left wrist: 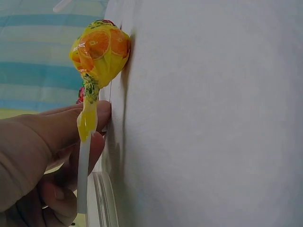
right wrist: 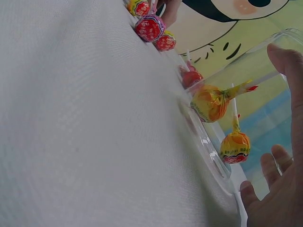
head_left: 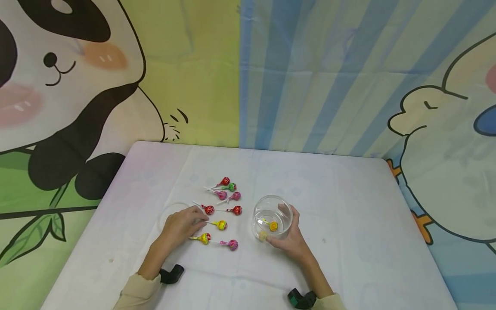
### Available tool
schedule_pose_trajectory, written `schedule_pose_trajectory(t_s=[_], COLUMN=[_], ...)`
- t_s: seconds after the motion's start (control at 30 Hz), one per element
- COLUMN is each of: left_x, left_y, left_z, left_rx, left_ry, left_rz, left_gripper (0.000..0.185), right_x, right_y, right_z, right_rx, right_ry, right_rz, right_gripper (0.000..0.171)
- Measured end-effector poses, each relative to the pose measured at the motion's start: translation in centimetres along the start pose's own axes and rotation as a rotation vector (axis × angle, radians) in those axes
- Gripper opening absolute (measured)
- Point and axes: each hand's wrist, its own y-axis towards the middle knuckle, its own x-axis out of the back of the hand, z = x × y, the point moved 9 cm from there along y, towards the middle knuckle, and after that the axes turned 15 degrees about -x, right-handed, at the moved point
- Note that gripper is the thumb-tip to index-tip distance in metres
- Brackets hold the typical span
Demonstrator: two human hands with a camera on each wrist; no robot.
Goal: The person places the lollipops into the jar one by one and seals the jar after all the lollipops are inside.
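My left hand (head_left: 185, 224) is at the stick end of a yellow lollipop (head_left: 222, 224), its fingertips pinching the stick. In the left wrist view, another yellow lollipop (left wrist: 100, 49) with orange pictures on its wrapper stands large in front of the fingers (left wrist: 61, 125) and partly hides them. My right hand (head_left: 290, 241) holds a clear cup (head_left: 272, 200) round its side, thumb and fingers on opposite sides. Inside the cup lie two yellow lollipops, one orange-yellow (right wrist: 210, 103) and one lower (right wrist: 235, 146).
Several wrapped lollipops lie left of the cup: a green one (head_left: 231, 187), a red one (head_left: 237, 210) and a purple-pink one (head_left: 232, 244) among them. A white round rim (head_left: 174, 203) shows beside my left hand. The white table (head_left: 348, 224) meets a printed cloth backdrop (head_left: 310, 77) behind.
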Motion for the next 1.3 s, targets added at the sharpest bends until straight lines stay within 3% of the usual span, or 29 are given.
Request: schedule_pose_trajectory(t_s=[0.2,0.33,0.47,0.6,0.83,1.1,1.3], left_x=[0.1,0.8,1.6,2.4,4.5,5.9,5.9], left_y=[-0.2,-0.6,-1.0,-1.4,-1.2,-1.0,-0.7], left_z=[0.0,-0.2,-0.3,-0.6,-1.7,-2.4,-2.5], left_rx=[-0.013,-0.045,-0.093,-0.138,-0.207,-0.174,-0.129], left_ry=[-0.022,-0.101,-0.26,-0.491,-0.709,-0.882,-0.91], left_rz=[-0.004,-0.083,-0.21,-0.321,-0.431,-0.527,-0.577], left_gripper=[0.01,0.014,0.016,0.019,0.02,0.014,0.011], right_x=[-0.1,0.0,0.1,0.0,0.0,0.1,0.0], right_y=[0.0,0.0,0.1,0.2,0.1,0.1,0.1], right_z=[-0.1,0.0,0.0,0.0,0.0,0.0,-0.1], right_rx=[-0.006,-0.016,-0.018,-0.021,-0.015,-0.024,-0.031], right_ry=[0.006,0.007,0.008,0.021,0.027,0.007,0.015], right_rz=[0.008,0.001,0.0,0.004,0.007,0.002,0.008], right_gripper=[0.107,0.106,0.107,0.108,0.107,0.107,0.106])
